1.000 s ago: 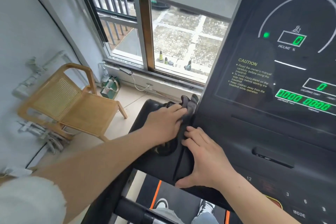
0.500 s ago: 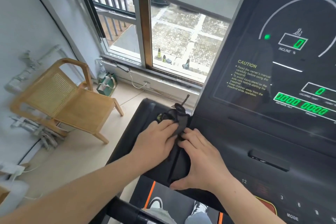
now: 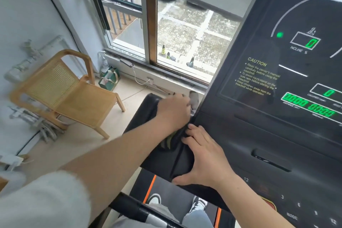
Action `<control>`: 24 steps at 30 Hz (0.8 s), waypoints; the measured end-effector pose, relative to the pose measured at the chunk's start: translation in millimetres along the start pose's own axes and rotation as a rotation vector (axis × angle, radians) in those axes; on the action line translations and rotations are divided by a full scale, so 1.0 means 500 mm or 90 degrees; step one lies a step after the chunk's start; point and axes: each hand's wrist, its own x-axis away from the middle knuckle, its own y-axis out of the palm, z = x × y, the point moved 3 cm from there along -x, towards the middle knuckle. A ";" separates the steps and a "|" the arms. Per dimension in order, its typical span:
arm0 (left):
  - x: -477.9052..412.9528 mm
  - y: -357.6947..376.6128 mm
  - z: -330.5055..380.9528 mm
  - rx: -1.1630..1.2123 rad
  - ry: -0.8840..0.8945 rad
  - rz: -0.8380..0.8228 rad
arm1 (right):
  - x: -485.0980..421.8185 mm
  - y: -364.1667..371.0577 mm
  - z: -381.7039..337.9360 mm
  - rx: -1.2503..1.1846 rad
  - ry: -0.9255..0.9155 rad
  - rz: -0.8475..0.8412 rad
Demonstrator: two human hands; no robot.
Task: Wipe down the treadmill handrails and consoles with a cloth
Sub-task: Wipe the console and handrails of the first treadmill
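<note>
The black treadmill console (image 3: 277, 135) fills the right side, its display lit with green digits. Left of it lies a black side tray (image 3: 148, 116). My left hand (image 3: 174, 113) presses a dark grey cloth (image 3: 194, 98) into the seam between tray and console; the cloth's end sticks out beyond my fingers and more of it shows under my wrist. My right hand (image 3: 201, 155) lies flat with fingers spread on the tray's near part, thumb hooked under its front edge. A black handrail (image 3: 129, 207) crosses the bottom.
A wooden cane chair (image 3: 66, 88) stands on the floor at left, by the white wall. A green bag (image 3: 109, 79) and a cable sit under the window (image 3: 166, 33). My shoes (image 3: 155, 199) stand on the treadmill belt with orange stripes below.
My left hand has slid the cloth forward along the seam, away from me, toward the tray's far end. My right hand has stayed flat on the tray.
</note>
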 end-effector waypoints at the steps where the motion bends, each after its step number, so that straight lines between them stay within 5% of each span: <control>1: 0.056 0.016 -0.008 0.032 0.031 0.048 | 0.001 -0.001 0.001 -0.001 0.001 0.002; 5: 0.189 0.022 -0.076 0.104 0.097 0.110 | -0.003 -0.001 -0.002 0.014 -0.006 -0.007; 9: 0.111 -0.002 -0.072 0.004 0.095 0.072 | 0.001 -0.004 -0.005 -0.005 0.008 -0.011; 16: -0.088 -0.041 0.010 -0.110 -0.062 -0.115 | 0.002 -0.005 -0.008 0.002 0.012 -0.004; 24: 0.141 0.019 -0.040 0.102 0.074 0.062 | -0.001 -0.001 -0.003 -0.005 0.013 0.002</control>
